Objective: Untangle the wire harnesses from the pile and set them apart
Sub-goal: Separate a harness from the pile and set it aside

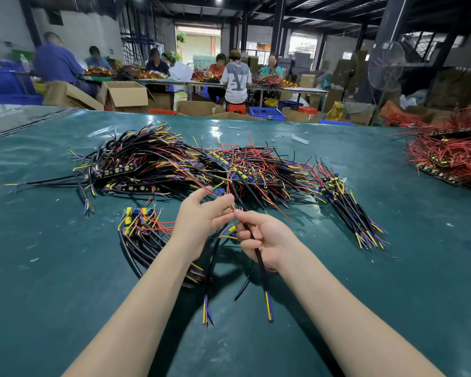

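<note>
From the head camera, a green table cover (pixel 65 268) fills the foreground. A big tangled pile (pixel 174 161) of black, red, yellow and blue wire harnesses sprawls across its middle, just beyond the hands. A smaller bunch (pixel 143 231) lies apart to the near left, partly under the left forearm, and another bunch (pixel 348 202) trails off the pile's right end. A red wire heap (pixel 452 156) sits well apart at the far right edge. Beyond the table, people sit at long benches among cardboard boxes (pixel 125 95), a blue crate (pixel 265 113) and a standing fan (pixel 386 66). Both forearms reach in from the bottom and meet at the pile's near edge. The left hand (pixel 199 219) is raised, thumb and fingers pinching thin wires that run back into the pile. The right hand (pixel 264 238), fingertips nearly touching the left's, has its fingers curled round a black cable (pixel 259 258) whose yellow and blue ends hang toward the camera.
</note>
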Demonstrator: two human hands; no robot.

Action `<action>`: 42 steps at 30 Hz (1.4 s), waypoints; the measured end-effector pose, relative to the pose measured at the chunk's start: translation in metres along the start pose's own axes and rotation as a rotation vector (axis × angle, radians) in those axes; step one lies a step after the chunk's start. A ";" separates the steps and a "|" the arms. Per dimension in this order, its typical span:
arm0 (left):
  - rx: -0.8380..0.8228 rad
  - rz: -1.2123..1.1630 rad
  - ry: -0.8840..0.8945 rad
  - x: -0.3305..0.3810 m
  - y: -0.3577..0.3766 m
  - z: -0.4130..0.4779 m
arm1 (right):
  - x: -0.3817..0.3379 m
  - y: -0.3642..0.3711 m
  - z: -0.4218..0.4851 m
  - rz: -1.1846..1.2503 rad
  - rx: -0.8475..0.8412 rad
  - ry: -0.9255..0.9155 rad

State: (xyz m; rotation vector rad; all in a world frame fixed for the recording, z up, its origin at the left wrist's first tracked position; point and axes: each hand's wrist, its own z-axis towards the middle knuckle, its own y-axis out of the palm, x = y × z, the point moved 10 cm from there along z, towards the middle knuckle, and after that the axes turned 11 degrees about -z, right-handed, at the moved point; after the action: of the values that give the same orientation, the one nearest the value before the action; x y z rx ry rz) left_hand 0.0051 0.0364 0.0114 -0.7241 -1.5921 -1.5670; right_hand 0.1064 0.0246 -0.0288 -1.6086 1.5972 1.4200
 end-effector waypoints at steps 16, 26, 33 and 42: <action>0.004 0.252 0.078 0.007 -0.007 0.002 | 0.016 0.001 0.009 -0.146 -0.038 0.115; 0.088 0.110 0.185 0.018 -0.019 0.006 | 0.021 0.011 0.005 -0.302 -0.143 0.139; 0.160 0.030 0.298 0.038 -0.034 0.005 | 0.014 0.011 0.001 -0.311 -0.211 0.090; 0.220 -0.065 0.405 0.055 -0.043 0.003 | 0.014 0.019 -0.003 -0.398 -0.279 0.005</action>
State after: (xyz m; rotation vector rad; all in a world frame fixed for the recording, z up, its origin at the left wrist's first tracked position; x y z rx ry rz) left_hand -0.0608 0.0291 0.0339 -0.2195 -1.4606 -1.4438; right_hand 0.0872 0.0122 -0.0337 -1.9542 1.0320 1.4600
